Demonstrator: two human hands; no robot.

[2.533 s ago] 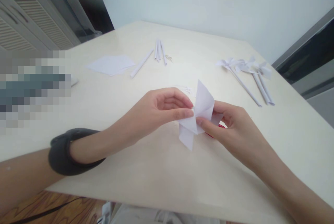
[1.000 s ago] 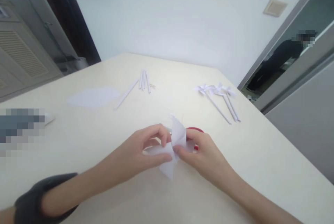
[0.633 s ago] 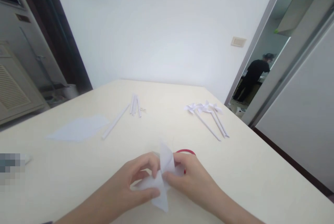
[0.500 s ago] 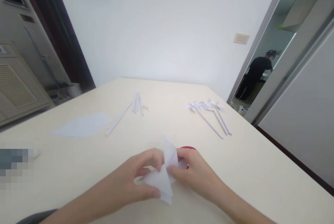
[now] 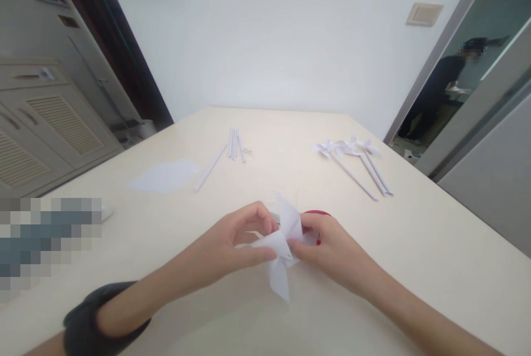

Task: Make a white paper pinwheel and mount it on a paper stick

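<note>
Both hands pinch a folded white paper pinwheel head point(image 5: 282, 251) just above the cream table point(image 5: 435, 245). My left hand point(image 5: 232, 248) grips its left flap between thumb and fingers; a black band sits on that wrist. My right hand point(image 5: 332, 251) holds the right side, thumb on the paper's centre. A red-handled object point(image 5: 317, 214), probably scissors, lies on the table behind my right hand, mostly hidden.
Three finished paper pinwheels on rolled sticks point(image 5: 357, 160) lie at the far right. Several rolled paper sticks point(image 5: 232, 148) and a flat white sheet point(image 5: 164, 175) lie at the far left. A person in black point(image 5: 440, 90) stands beyond the doorway at right. A louvred cabinet point(image 5: 45, 124) stands left.
The camera tilted up toward the wall and doorway, then partly back down. Both hands kept hold of the paper, turning and folding its flaps slightly.
</note>
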